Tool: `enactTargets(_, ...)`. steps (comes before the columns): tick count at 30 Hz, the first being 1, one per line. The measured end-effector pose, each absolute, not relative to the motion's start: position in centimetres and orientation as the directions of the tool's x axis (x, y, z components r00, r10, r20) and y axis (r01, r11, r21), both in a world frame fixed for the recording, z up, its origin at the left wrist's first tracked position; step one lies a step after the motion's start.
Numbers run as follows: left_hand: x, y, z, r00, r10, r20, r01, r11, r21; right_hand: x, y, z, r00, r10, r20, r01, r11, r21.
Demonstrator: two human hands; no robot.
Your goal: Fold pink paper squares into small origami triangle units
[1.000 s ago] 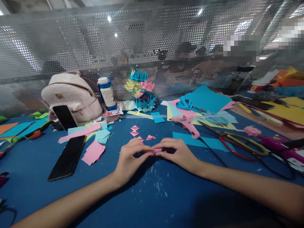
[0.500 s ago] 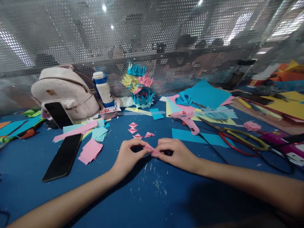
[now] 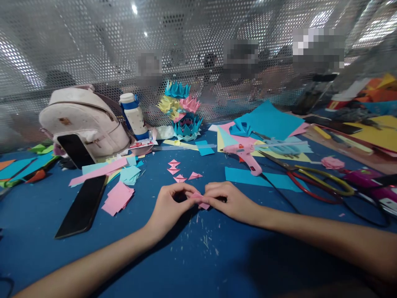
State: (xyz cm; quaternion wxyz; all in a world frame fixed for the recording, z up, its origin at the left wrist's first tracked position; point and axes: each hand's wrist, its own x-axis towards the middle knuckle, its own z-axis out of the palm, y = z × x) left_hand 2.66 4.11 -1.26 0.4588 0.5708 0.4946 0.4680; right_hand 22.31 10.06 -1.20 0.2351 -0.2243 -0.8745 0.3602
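A small pink paper piece is pinched between both hands just above the blue table. My left hand grips it from the left with thumb and fingers. My right hand holds it from the right, and the fingertips of both hands nearly meet, covering most of the paper. Just beyond the hands lie several small folded pink triangles. To the left of my left hand is a stack of pink paper squares.
A pink glue gun lies on a blue strip, its cord running right. Scissors are beside it. A phone, a backpack, a bottle and paper flowers stand or lie further left and back.
The pink paper has turned and been pressed between the fingers; both hands' fingertips have drawn closer together. The folded triangles and stack have not moved.
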Motion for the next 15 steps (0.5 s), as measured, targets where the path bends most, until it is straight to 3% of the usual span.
enactTargets(6,2.8,3.8,-0.88,0.097,0.987,0.126,0.206,-0.144,0.968,22.39,9.84,-1.41,-0.809,0.5,0.31,0.222,0.747,-0.627)
enactTargets(15,2.64,3.91,-0.74,0.101,0.982,0.157,0.276,-0.179,0.944,22.59,9.83,-1.43,-0.817,0.484,0.313,0.214,0.759,-0.615)
